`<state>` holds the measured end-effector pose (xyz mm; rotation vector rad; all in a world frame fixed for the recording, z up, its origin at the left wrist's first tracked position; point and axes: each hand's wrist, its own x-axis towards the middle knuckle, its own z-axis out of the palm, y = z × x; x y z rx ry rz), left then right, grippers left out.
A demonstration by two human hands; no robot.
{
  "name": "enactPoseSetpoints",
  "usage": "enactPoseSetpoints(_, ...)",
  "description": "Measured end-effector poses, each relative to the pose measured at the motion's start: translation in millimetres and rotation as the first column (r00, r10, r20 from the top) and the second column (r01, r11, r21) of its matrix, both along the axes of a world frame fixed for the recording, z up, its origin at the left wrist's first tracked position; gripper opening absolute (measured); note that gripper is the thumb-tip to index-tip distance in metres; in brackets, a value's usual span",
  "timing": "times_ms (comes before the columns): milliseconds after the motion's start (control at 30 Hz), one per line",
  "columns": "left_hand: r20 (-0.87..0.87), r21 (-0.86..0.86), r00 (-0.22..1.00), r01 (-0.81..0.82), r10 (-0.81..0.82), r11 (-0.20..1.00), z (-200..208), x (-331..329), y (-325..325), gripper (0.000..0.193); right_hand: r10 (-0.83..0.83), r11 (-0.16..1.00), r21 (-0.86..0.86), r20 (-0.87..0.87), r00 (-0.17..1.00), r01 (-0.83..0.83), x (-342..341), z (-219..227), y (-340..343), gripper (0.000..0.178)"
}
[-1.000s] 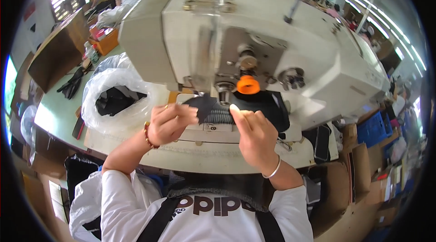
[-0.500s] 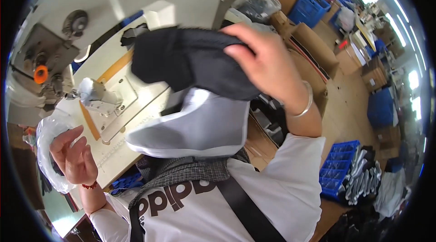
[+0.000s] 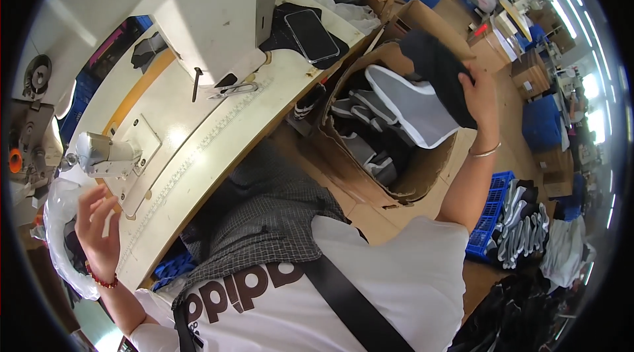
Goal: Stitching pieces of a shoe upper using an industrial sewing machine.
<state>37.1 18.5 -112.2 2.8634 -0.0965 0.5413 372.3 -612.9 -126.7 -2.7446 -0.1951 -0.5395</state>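
Note:
My right hand (image 3: 482, 98) grips the black collar of a grey and black shoe upper (image 3: 413, 104) with a white edge, thumb against the fabric. The upper hangs over an open cardboard box (image 3: 353, 167), in which several similar grey and black pieces (image 3: 370, 111) lie heaped. Whether the upper touches those pieces I cannot tell. Raised at the near left, my left hand (image 3: 99, 230) is empty, its fingers loosely bent and apart. It is beside a clear plastic bag (image 3: 56, 213) and the metal post (image 3: 109, 154) of a sewing machine (image 3: 205, 15).
On the pale work table (image 3: 191, 174) lie small thread snips (image 3: 234, 90) and a phone (image 3: 312, 35) on dark cloth. A blue crate (image 3: 490, 213) stands on the floor at right beside stacked grey and black pieces (image 3: 522, 226). More cartons (image 3: 531, 81) stand farther off.
My right hand has carried the shoe upper from in front of my chest rightward, over the box. My view has swung right. The left hand stays raised and empty.

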Motion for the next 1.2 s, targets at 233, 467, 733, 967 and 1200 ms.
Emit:
enactPoseSetpoints(233, -0.551, -0.042, 0.819, -0.217, 0.159, 0.975, 18.0, -57.1, 14.5, 0.043, 0.219, 0.974, -0.004, -0.216, 0.952, -0.225, 50.4, -151.8, -74.3, 0.028)
enactPoseSetpoints(467, -0.520, 0.094, 0.720, -0.486, 0.459, 0.869, 16.3, -159.2, 30.6, 0.045, 0.153, 0.986, 0.001, -0.379, 0.912, -0.165, 100.2, -225.9, -32.9, 0.028)
enactPoseSetpoints(733, -0.599, 0.174, 0.359, -0.814, 0.716, 0.554, 25.3, -263.6, -11.6, 0.026, 0.676, 0.464, 0.295, -0.727, 0.119, -0.835, -7.9, -79.7, 244.2, 0.036)
enactPoseSetpoints(967, -0.892, 0.085, 0.171, -0.847, 0.419, 0.525, -55.6, -340.7, -77.3, 0.029, 0.637, 0.018, 0.443, -0.696, -0.331, -0.896, -105.8, -64.7, 382.6, 0.031)
enactPoseSetpoints(1200, -0.603, 0.407, -0.040, -0.874, 0.797, 0.264, -145.1, -403.4, -120.0, 0.075, 0.643, -0.185, 0.374, -0.653, -0.400, -0.909, -129.4, -72.1, 431.5, 0.037)
